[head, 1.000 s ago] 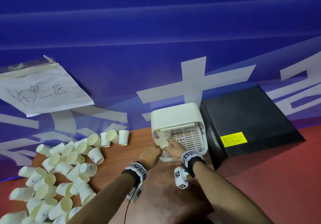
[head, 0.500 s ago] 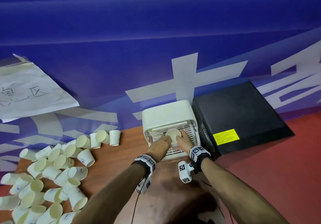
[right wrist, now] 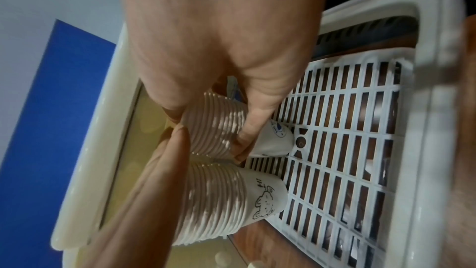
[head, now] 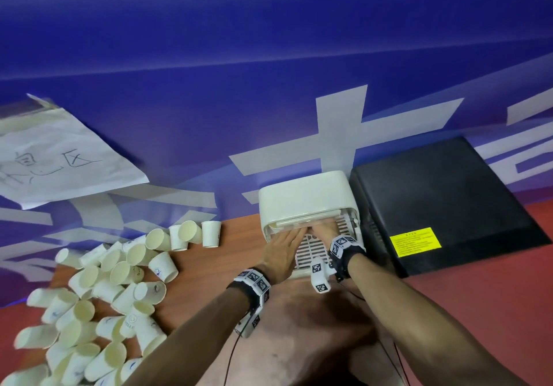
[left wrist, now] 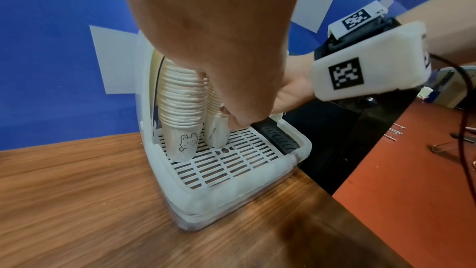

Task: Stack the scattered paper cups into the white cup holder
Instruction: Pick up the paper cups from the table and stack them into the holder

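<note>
The white cup holder (head: 302, 197) stands on the wooden table (head: 233, 251) against the blue wall. Two nested stacks lean inside it on the slotted tray (left wrist: 244, 162). One is a bunny-printed stack (right wrist: 221, 201), the other a blue-logo stack (right wrist: 219, 125). My right hand (head: 324, 228) reaches under the holder's top and pinches the blue-logo stack between thumb and fingers. My left hand (head: 294, 233) lies beside it with straight fingers (right wrist: 165, 170) touching the stacks. A heap of loose paper cups (head: 104, 289) lies at the table's left.
A black box (head: 443, 206) stands tight against the holder's right side. A taped paper sheet (head: 59, 161) hangs on the wall above the heap. The table's front edge runs near my forearms, with a red surface (head: 478, 310) to the right.
A single cup held in front of the holder has gone into it with both hands. It is now part of the blue-logo stack, and both hands sit deeper under the top.
</note>
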The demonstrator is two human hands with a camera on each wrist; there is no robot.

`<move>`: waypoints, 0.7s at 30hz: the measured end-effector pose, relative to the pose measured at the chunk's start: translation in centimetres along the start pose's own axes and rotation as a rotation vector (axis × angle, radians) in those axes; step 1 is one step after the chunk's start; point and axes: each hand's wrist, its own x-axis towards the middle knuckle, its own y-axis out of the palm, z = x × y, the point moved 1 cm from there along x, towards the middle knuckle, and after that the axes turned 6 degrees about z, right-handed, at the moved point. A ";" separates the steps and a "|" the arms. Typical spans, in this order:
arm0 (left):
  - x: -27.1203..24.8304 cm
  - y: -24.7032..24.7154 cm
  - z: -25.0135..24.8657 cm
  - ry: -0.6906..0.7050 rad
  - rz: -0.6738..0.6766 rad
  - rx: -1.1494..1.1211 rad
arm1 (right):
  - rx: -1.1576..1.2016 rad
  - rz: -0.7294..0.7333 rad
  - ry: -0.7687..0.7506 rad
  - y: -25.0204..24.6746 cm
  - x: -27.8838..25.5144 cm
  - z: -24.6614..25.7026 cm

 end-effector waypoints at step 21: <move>-3.8 -0.6 0.1 0.040 -0.008 -0.105 | -0.392 -0.063 -0.084 -1.1 -9.6 4.3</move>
